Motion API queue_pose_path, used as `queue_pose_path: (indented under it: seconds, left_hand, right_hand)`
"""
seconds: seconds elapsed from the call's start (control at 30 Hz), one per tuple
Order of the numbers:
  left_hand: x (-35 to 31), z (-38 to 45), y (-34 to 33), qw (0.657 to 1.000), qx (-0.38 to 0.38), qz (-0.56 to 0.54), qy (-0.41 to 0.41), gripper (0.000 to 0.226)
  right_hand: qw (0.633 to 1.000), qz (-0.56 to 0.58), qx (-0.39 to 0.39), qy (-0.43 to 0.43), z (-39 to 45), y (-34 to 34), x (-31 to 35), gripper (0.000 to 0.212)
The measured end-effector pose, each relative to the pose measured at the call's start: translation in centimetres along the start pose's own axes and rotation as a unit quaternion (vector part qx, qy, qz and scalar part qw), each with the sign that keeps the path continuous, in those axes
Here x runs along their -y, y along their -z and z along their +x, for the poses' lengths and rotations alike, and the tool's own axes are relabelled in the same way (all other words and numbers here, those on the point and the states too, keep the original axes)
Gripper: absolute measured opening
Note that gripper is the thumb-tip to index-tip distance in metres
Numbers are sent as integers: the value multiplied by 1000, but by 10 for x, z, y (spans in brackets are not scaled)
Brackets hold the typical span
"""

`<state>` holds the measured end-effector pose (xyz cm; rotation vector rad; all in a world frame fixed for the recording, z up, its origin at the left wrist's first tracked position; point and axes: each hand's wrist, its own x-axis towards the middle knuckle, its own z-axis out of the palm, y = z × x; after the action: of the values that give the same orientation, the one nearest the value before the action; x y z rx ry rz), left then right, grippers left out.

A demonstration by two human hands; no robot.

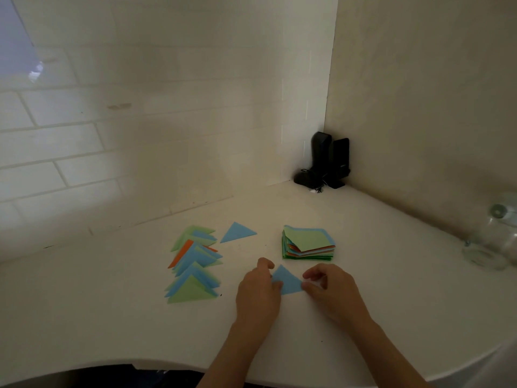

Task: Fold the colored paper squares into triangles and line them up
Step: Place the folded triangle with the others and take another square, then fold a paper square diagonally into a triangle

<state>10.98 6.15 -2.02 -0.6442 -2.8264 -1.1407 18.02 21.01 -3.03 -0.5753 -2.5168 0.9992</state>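
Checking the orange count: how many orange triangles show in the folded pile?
1: an orange triangle sits mid-pile in the row of folded triangles, left of the hands, mostly covered by blue ones. Others may be hidden underneath.

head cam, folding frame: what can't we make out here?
- Blue paper triangle: left corner under left hand, right corner behind right hand.
- Stack of unfolded colored squares: sheet count too fine.
- Clear glass object: blurred, cut by right edge.
- Black device in corner: too dark.
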Motion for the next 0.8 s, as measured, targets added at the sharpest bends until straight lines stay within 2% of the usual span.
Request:
queue_pose_path:
  seconds: [0.07,0.1,0.2,0.27,0.4,0.6,0.8]
  left_hand:
    - [6,5,7,1000,-17,-20,-16,17]
    - [9,11,12,999,-29,-23,-19,13]
    - [21,36,27,997,-77,-27,-16,9]
    - [30,58,35,995,-95,-32,-3,9]
    - [47,99,45,993,-107,-24,30,9]
    - [61,130,34,994,-92,54,40,9]
    - [68,136,23,984,-101,147,21,17]
  right_hand:
    - [999,7,-39,17,3,2,1,16]
    - [996,6,-83,39,8,2,2,15]
    - [977,-8,-180,116,29,-1,7,13]
    - [974,-26,-181,135,44,-6,8,17]
    - [982,-27,-149,112,62,-19,3,24]
    - [980,-16,-161,113,65,-27,-3,4]
    - [981,-23,-157,109,66,-28,-4,5]
